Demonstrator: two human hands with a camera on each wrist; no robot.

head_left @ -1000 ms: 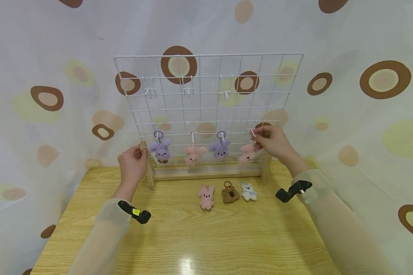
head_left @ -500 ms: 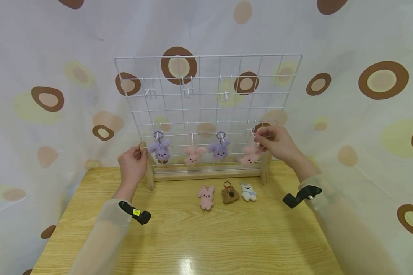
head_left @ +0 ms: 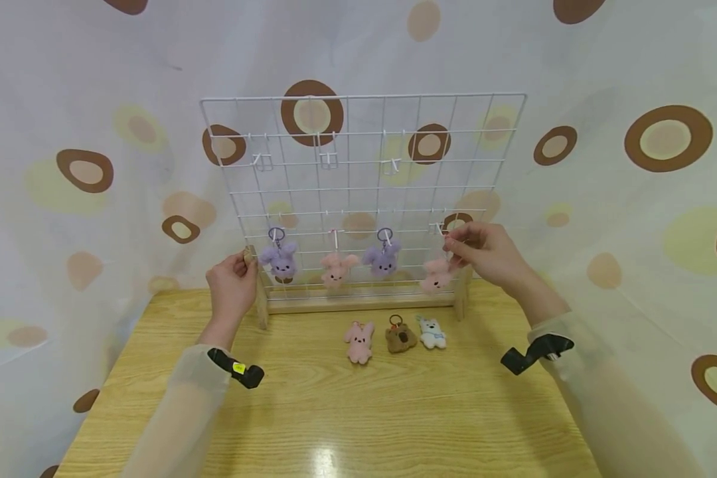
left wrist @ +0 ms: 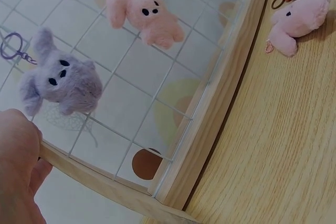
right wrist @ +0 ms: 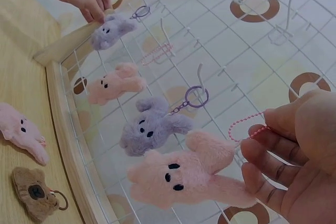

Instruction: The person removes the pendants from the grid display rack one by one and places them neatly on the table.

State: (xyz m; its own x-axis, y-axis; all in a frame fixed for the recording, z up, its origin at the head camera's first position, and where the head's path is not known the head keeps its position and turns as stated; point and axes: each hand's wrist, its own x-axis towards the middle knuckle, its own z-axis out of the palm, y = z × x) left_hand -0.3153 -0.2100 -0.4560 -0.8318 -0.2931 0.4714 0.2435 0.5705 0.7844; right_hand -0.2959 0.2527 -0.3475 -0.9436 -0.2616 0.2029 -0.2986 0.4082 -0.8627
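My right hand (head_left: 486, 255) pinches the pink bead chain (right wrist: 231, 129) of a pink plush keychain (head_left: 436, 277). The plush hangs below the fingers, in front of the lower right of a white wire grid rack (head_left: 358, 97). In the head view the chain is apart from the white hook (head_left: 439, 229) to its left. My left hand (head_left: 233, 285) grips the top of the rack's left wooden post (head_left: 260, 302). Along the lower row hang a purple plush (head_left: 281, 262), another pink plush (head_left: 336, 272) and a second purple plush (head_left: 382, 261), each on a hook.
On the wooden table (head_left: 358, 411), before the rack's base bar, lie a pink plush keychain (head_left: 359, 344), a brown bear keychain (head_left: 401, 338) and a white bear keychain (head_left: 432, 334). Higher on the grid, several bare hooks (head_left: 328, 159) stick out. A patterned cloth hangs behind.
My right hand has drawn back to the right and slightly down, taking the pink plush keychain off its hook. The left hand stays on the post.
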